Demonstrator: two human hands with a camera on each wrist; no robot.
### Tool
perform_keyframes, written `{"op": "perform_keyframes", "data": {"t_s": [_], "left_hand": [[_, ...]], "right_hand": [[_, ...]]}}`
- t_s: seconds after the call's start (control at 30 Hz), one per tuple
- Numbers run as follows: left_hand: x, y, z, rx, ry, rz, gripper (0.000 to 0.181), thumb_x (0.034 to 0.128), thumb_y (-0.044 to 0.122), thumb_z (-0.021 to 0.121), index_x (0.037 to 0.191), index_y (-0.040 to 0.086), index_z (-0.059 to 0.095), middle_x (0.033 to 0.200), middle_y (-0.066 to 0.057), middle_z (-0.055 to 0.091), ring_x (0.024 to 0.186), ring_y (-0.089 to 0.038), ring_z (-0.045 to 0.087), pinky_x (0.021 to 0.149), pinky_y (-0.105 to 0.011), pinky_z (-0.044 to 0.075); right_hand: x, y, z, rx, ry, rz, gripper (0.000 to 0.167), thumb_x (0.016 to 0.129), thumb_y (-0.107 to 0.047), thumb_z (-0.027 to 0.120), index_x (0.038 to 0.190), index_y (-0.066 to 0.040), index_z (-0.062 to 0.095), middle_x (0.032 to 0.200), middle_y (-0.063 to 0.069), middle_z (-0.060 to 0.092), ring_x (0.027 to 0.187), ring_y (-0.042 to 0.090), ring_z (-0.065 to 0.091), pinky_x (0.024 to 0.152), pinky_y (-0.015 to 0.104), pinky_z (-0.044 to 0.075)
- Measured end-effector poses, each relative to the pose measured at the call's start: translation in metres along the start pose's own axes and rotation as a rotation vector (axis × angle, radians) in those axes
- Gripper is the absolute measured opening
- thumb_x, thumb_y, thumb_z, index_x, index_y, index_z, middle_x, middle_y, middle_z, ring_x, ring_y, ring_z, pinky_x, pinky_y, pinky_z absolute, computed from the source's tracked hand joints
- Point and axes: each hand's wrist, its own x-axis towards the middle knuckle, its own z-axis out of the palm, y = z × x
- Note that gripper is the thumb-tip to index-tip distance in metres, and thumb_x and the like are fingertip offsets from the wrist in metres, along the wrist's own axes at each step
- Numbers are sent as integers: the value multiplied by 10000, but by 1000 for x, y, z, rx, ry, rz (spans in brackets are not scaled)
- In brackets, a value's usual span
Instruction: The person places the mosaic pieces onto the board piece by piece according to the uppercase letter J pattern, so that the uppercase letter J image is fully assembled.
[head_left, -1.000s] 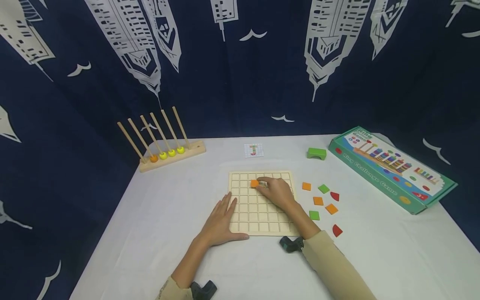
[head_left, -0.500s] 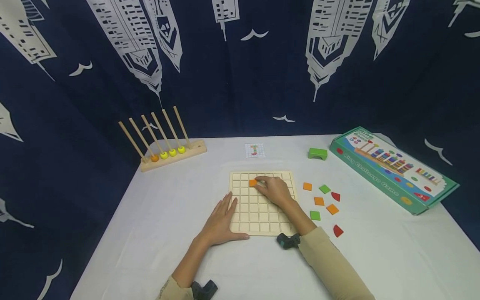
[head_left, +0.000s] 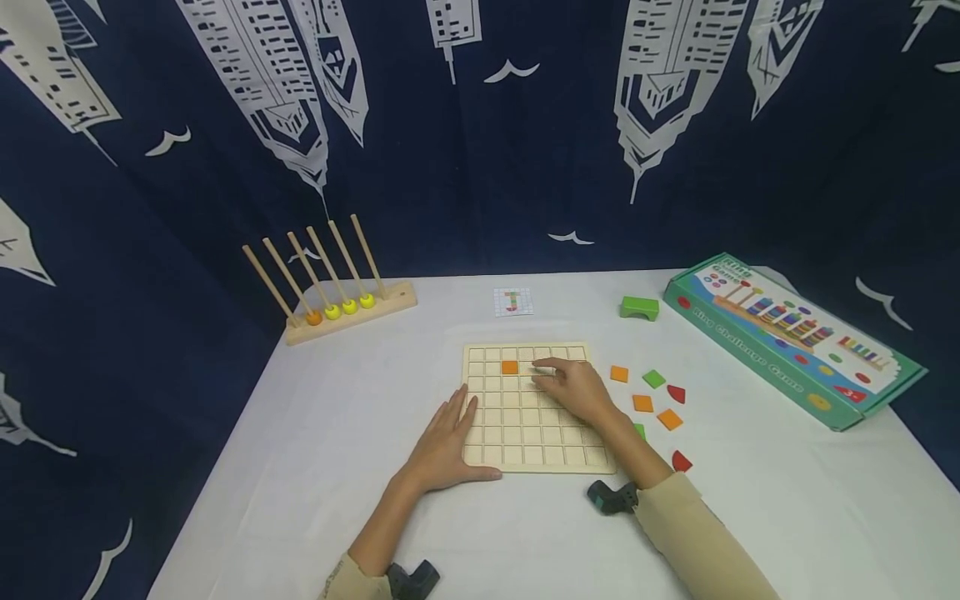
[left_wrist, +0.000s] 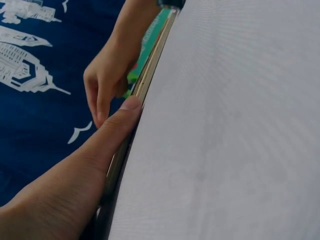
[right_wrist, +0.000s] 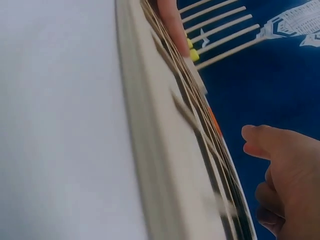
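Observation:
An orange square tile lies in a cell near the top of the wooden grid board. To its right, over the board, hovers my right hand, thumb and forefinger apart with nothing between them. My left hand rests along the board's left side, fingers extended and thumb at the lower left corner. In the left wrist view, the left thumb lies against the board's edge. The right wrist view has the right hand beyond the board's edge, with a sliver of orange tile showing.
Right of the board lie loose orange, green and red tiles. A green arch block and a game box stand at the back right. A pattern card lies behind the board. At the back left is a peg stand with beads.
My right hand has let go of the orange tile, which now sits on the board, and has drawn back to the right. The left hand has stayed in place at the board's edge.

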Motion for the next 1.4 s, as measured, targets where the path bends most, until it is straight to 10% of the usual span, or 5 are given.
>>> {"op": "perform_keyframes", "data": {"t_s": [0.63,1.4], "left_hand": [[-2,2,1,14,17,-28,1241,594,839,538,1464,25,188,1538,-136,7,1403,-233,33,1119,-358,98],[-1,0,2,16,2,-8,1230,606,843,519,1466,30,184,1542,-114,0,1404,-206,5,1122,-348,68]], "right_hand": [[-60,61,-96,-262,271,97,356,827,-250,703,1128,-69,641,457,-30,310,379,133,265,364,258,226],[-76,89,-97,-309,167,235,387,812,-273,714,1069,10,655,485,0,339,463,158,317,445,269,224]]}}
